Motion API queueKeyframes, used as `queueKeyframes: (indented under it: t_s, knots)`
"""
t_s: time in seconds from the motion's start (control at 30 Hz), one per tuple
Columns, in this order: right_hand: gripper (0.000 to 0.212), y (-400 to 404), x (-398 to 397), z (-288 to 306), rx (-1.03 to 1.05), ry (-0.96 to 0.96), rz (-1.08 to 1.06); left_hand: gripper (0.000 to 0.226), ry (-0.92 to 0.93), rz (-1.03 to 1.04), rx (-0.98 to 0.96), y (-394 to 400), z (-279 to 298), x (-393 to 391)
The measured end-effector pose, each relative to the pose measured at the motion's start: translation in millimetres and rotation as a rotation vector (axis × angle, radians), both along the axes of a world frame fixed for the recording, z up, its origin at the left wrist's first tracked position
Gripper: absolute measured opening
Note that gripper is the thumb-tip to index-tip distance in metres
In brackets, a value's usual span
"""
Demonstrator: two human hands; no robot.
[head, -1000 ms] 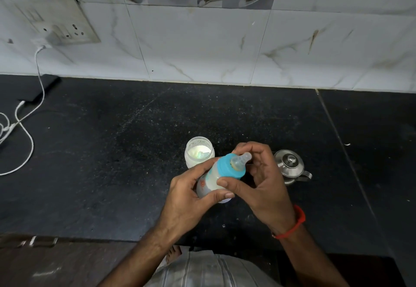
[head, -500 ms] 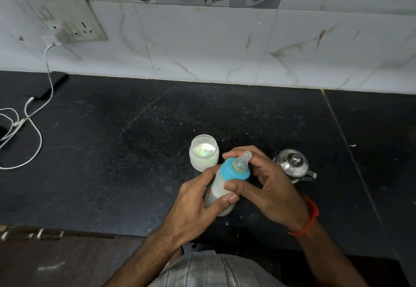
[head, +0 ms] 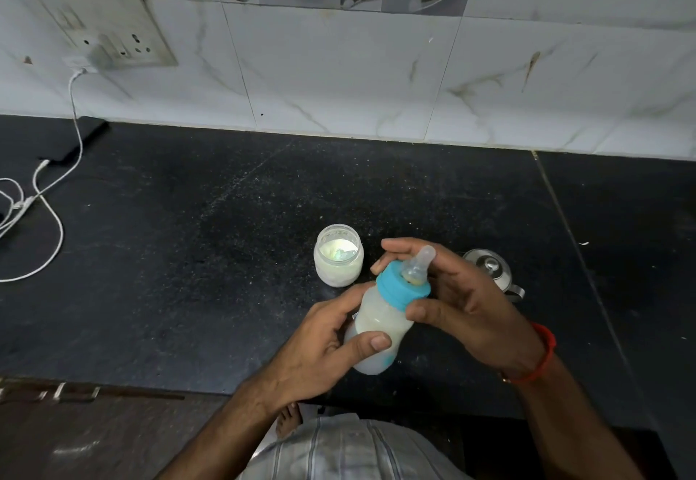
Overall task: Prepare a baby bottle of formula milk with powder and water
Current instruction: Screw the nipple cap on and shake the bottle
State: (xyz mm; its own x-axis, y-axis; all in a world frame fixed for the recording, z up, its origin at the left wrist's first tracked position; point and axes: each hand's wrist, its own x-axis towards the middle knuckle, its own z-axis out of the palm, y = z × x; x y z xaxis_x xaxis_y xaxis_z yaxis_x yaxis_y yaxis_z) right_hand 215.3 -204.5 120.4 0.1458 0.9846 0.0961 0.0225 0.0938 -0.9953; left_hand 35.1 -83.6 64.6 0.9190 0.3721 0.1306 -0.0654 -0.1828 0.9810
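From my feed, the black stone worktop (head: 188,253) fills most of the view, with the marbled tile wall (head: 339,76) running along its 12 o'clock edge and a socket plate (head: 101,23) on that wall toward 10 o'clock — a white cable (head: 56,223) drops from it and loops over the worktop at 9 o'clock. Near centre, slightly toward 5 o'clock, I see the left hand (head: 324,344) curled round the lower body of the baby bottle (head: 380,325), thumb across its front; the bottle is held off the worktop, tilted with its teat leaning toward 1 o'clock, and it holds pale milky liquid. The right hand (head: 463,298), a red band (head: 542,355) at its wrist, pinches the bottle's blue collar (head: 403,283) between thumb and fingers, the clear teat (head: 418,265) standing free above. Just beside the bottle at 11 o'clock stands an open jar of white powder (head: 339,261). At 3 o'clock of the right hand, partly hidden behind it, sits a small steel lidded pot (head: 489,268).
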Motion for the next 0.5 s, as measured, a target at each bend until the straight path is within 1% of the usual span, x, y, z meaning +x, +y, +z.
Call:
queueKeyframes:
  t_s: [0.17,0.3,0.33,0.43,0.5]
  knots:
    - [0.062,3,-9,-6,-0.008,-0.088,-0.083,0.055,-0.015,0.041,0.015,-1,0,0]
    - [0.062,7,-26,-15,0.048,-0.197,-0.264,0.061,-0.027,0.071,0.004,-3,0,2]
    - [0.064,7,-30,-17,0.054,-0.176,-0.284,0.063,-0.028,0.083,0.002,-4,-1,2]
    - [0.071,4,-35,-17,0.06,0.042,-0.3,0.06,-0.011,0.143,0.003,0,-1,1]
    - [0.064,3,-36,-15,0.061,0.119,-0.38,0.06,-0.007,0.138,0.039,3,-2,0]
